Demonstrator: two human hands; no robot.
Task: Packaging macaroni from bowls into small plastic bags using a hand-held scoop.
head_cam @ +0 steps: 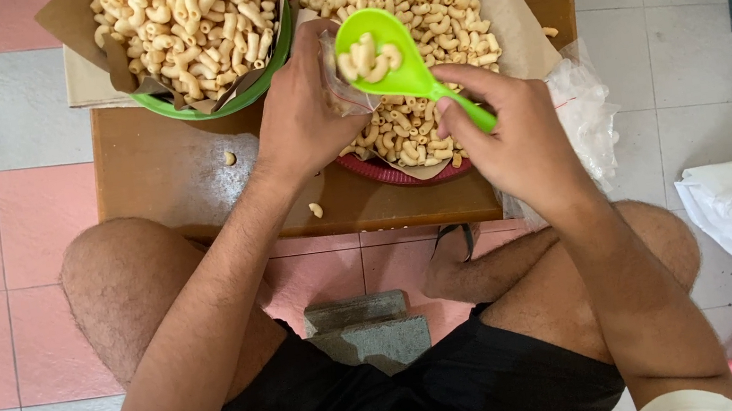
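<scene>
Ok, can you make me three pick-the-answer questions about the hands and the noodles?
1. Where does the bright green plastic scoop hover?
A. over the red basket
B. on the floor
C. on a knee

2. What colour is the round bowl at the upper left?
A. blue
B. green
C. yellow

3. What is in the scoop?
A. nothing
B. water
C. curved pale pasta pieces

Answers:
1 A, the right hand holds it above the paper-lined basket.
2 B, its rim shows green under the brown paper.
3 C, pieces lie in it beside the small clear bag in the left hand.
</scene>
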